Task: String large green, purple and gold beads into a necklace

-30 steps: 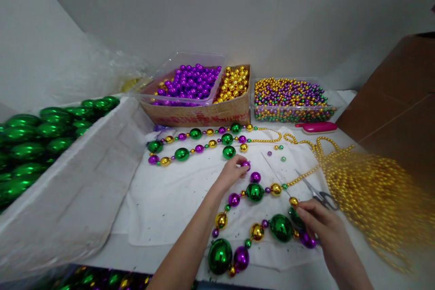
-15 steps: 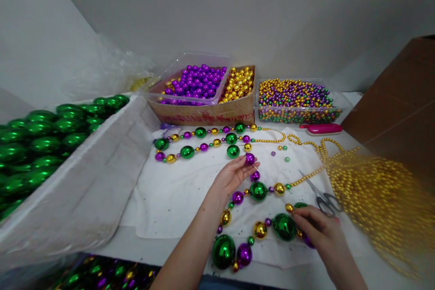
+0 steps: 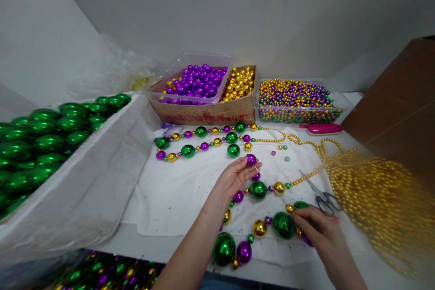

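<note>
My left hand point(image 3: 236, 176) is palm up over the white cloth point(image 3: 176, 195) and pinches a purple bead point(image 3: 251, 159) at its fingertips. A thin thread or needle runs down from that bead. My right hand point(image 3: 317, 232) is closed on the bead strand point(image 3: 260, 210) near a large green bead point(image 3: 282, 225) and a small gold bead point(image 3: 289, 208). The strand of green, purple and gold beads loops between both hands. A second strand point(image 3: 204, 142) lies further back on the cloth.
Scissors point(image 3: 321, 197) lie right of my right hand, beside a heap of gold bead chains point(image 3: 374, 190). Behind are tubs of purple beads point(image 3: 197, 81), gold beads point(image 3: 239, 82) and mixed small beads point(image 3: 294, 99). A box of green baubles point(image 3: 41, 140) stands left. A pink tool point(image 3: 321, 128) lies near.
My left hand picked the purple bead off the cloth, turned palm up and lifted it slightly. My right hand shifted little on the strand. The view moved slightly left.
</note>
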Motion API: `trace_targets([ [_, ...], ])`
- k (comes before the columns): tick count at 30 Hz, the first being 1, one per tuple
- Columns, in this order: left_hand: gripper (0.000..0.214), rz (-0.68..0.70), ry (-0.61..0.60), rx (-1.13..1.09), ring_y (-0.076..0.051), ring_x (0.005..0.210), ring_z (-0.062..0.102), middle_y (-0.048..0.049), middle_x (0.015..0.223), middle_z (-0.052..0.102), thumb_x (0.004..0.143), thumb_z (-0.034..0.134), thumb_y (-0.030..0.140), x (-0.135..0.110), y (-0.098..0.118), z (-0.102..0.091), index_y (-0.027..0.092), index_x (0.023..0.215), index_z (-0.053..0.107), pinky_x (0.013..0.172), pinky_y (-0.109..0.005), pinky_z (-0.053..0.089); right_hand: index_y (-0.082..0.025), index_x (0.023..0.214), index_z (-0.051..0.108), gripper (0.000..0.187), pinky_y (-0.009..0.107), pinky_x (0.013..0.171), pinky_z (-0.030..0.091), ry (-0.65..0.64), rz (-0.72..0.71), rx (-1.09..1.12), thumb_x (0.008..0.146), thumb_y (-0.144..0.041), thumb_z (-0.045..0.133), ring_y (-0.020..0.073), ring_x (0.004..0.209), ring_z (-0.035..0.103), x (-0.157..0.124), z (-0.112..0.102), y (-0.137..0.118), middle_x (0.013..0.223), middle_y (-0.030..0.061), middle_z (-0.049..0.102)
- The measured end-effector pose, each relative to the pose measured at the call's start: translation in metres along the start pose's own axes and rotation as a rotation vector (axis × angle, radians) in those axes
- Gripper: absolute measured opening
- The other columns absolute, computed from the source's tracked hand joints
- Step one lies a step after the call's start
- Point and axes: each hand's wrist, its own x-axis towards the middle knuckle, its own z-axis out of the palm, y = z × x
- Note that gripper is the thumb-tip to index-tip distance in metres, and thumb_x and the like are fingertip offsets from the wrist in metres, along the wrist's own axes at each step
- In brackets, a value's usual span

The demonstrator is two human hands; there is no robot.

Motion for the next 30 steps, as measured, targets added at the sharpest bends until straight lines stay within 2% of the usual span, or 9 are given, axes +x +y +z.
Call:
trace_targets([
  [7, 0.007, 0.008, 0.013, -0.001, -0.025, 0.102, 0.065, -0.0131, 0.099, 0.071, 0.088, 0.054, 0.015, -0.0011, -0.0015, 0.0027, 0.012, 0.091, 0.060, 0.091, -0.036, 0.051, -0.020, 0.074, 0.069, 0.028, 0.022, 0.057, 0.041, -0.020, 0.059, 0.005, 0.078, -0.047, 0.060, 0.0165, 0.068, 0.055, 0.0002, -0.0018, 0.0021, 0.074, 0.0024, 0.061],
  [24, 0.011, 0.013, 0.020, -0.035, -0.027, 0.103, 0.064, -0.0162, 0.101, 0.069, 0.088, 0.050, 0.013, -0.0012, -0.0023, 0.0040, 0.009, 0.093, 0.060, 0.093, -0.036, 0.050, -0.020, 0.073, 0.068, 0.027, 0.022, 0.051, 0.037, -0.016, 0.060, 0.028, 0.077, -0.045, 0.060, 0.0157, 0.063, 0.051, -0.0005, -0.0008, -0.0029, 0.070, 0.0024, 0.060],
  [30, 0.009, 0.023, -0.038, 0.000, -0.027, 0.102, 0.065, -0.0111, 0.101, 0.068, 0.085, 0.057, 0.011, -0.0043, -0.0053, 0.0086, 0.011, 0.094, 0.058, 0.096, -0.038, 0.048, -0.020, 0.071, 0.069, 0.026, 0.021, 0.052, 0.041, 0.030, 0.046, 0.051, 0.075, -0.044, 0.063, 0.0159, 0.063, 0.053, 0.0020, 0.0021, 0.0001, 0.070, 0.0026, 0.061],
])
